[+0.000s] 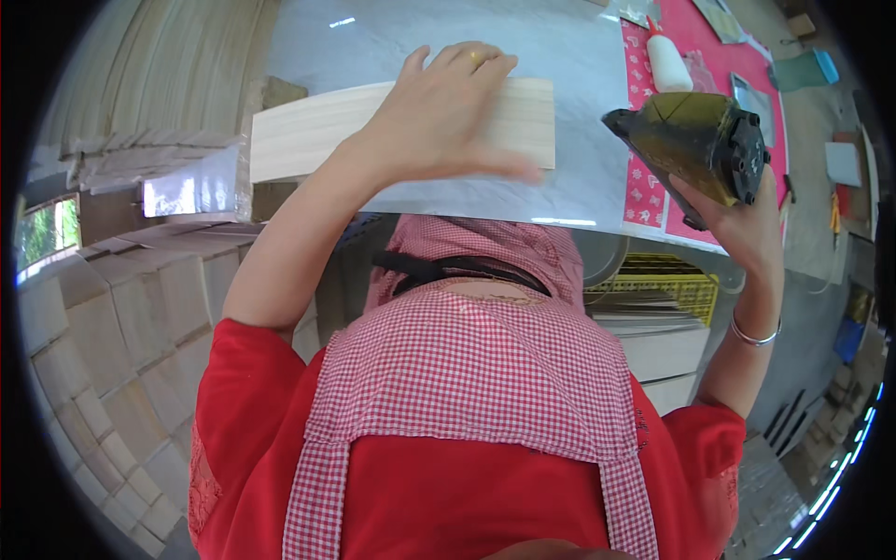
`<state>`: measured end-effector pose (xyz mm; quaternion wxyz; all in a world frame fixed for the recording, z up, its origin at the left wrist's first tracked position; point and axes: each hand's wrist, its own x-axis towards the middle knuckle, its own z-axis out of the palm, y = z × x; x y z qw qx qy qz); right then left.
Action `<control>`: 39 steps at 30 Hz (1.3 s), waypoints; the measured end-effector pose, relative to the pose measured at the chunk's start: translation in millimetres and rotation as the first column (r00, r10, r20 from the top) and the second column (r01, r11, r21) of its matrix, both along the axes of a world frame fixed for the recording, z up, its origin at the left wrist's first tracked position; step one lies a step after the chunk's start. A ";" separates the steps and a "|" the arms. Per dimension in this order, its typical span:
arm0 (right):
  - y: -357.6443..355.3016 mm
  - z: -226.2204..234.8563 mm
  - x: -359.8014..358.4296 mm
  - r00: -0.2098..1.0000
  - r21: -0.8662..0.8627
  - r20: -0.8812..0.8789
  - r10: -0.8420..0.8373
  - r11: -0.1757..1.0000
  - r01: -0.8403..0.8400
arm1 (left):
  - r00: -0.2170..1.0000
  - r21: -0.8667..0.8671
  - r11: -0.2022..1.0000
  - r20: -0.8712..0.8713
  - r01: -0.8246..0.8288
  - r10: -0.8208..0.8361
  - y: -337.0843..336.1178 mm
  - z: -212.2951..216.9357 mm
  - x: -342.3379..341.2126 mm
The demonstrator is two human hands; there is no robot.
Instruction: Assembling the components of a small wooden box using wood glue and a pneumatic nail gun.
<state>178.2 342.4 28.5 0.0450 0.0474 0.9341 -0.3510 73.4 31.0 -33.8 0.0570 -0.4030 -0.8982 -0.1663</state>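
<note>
Across a pale wooden board [313, 135] on the table lies my left hand [439, 117], its fingers curled over the far edge and its thumb along the near edge. The thumb is blurred. Off to the right, my right hand [737, 219] grips a nail gun [691, 140] with a yellowish-black body and bolted black end cap. Its dark nose points left toward the board, well apart from it. Whether it drives nails or staples cannot be told. Most of the fingers on the handle are hidden behind the tool.
Tall stacks of wooden strips [159, 84] flank the table's left side, with wooden blocks or boxes [121, 317] piled below. A white glue bottle [667, 61] lies on the pink cloth [653, 177]. Beneath the table is a yellow crate [686, 285]. A teal container [805, 70] is farther right.
</note>
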 end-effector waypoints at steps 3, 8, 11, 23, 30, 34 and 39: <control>-14.3 4.3 -16.3 0.997 0.029 -0.027 0.068 0.997 -0.067 | 0.999 -0.038 0.999 -0.026 -0.019 0.018 -12.9 -7.6 13.5; -35.3 17.7 -39.5 0.958 0.073 -0.173 0.228 0.973 -0.219 | 0.998 -0.007 0.998 -0.006 -0.069 0.069 -12.7 -16.6 14.9; -40.3 27.1 -48.2 0.953 0.107 -0.136 0.269 0.961 -0.256 | 0.997 0.031 0.996 -0.016 -0.080 0.081 -12.2 -19.3 14.4; -45.2 41.7 -59.6 0.938 0.176 -0.019 0.347 0.924 -0.339 | 0.995 0.031 0.995 0.009 -0.095 0.094 -11.4 -22.4 14.5; -46.3 44.4 -64.0 0.942 0.205 0.032 0.334 0.920 -0.334 | 0.994 0.009 0.995 0.048 -0.101 0.101 -11.0 -22.4 14.5; -44.3 43.3 -69.4 0.918 0.194 -0.022 0.395 0.903 -0.384 | 0.994 0.020 0.995 0.057 -0.095 0.093 -11.9 -22.7 14.6; -41.1 44.7 -74.6 0.908 0.198 -0.003 0.419 0.890 -0.410 | 0.993 0.009 0.995 0.058 -0.101 0.100 -11.4 -21.9 14.9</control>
